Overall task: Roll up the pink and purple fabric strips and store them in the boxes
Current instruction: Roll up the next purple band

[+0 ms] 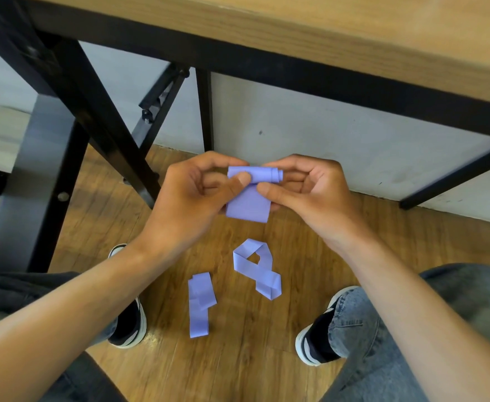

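The wooden table (354,33) fills the top of the head view, but only its near edge and black frame show; its surface runs out of the picture, so whatever stands on it cannot be seen, and no boxes appear anywhere in view. The black table legs (98,111) cross the left side, and a dark panel beside them is cut off at the left border. Below lies the wooden floor (238,358), partly covered by the person's jeans and dark shoes (130,320), which the frame crops at the bottom. Both forearms reach in from the lower corners. The left hand (191,192) pinches the left end of the purple roll (255,174) with thumb and curled fingers; the right hand (310,187) pinches the right end the same way, thumb on the loose tail that hangs flat beneath the roll. The fingers behind the roll are hidden. The strip's far part trails down onto the floor between the feet, a twisted loop (262,271) and a folded length (200,303); how these pieces connect cannot be made out.
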### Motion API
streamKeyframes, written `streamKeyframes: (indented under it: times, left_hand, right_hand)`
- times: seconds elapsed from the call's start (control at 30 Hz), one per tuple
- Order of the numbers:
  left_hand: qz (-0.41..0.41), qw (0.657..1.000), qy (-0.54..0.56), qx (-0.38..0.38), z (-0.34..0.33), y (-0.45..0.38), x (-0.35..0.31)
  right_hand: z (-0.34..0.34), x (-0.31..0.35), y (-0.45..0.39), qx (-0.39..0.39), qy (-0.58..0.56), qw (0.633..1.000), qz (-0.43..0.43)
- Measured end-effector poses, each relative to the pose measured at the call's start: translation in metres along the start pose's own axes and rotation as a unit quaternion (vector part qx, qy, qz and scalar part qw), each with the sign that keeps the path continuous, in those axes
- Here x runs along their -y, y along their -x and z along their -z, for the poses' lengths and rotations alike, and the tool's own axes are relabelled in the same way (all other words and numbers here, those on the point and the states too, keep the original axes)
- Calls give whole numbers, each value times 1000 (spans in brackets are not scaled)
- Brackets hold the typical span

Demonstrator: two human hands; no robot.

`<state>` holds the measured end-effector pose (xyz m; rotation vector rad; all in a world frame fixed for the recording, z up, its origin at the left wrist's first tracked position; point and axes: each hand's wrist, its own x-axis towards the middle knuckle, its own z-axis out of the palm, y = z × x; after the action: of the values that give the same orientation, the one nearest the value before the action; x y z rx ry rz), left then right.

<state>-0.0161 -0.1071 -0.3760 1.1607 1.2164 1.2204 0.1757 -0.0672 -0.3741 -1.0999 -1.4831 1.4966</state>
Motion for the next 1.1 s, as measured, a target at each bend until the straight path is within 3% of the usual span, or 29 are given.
streamKeyframes:
  times: [0.17,0.43,0.6,0.83,1.1]
  left_hand:
    - [-9,1000,-7,7,2,0,-1]
    - [38,999,25,17,2,-1,-2]
    - [21,998,57,11,3,-2,-1]
    - [39,997,70,6,1,-2,0]
    - [-7,999,52,-9,4,-3,2]
  right_hand:
    - [0,0,-1,-23,-42,999,-20]
    - [-1,0,2,-36,61,993,97]
    - [-2,1,1,-18,-7,1000,17]
    - [0,0,0,-10,-21,999,47]
    - [2,-4,-1,-3,-9,1000,25]
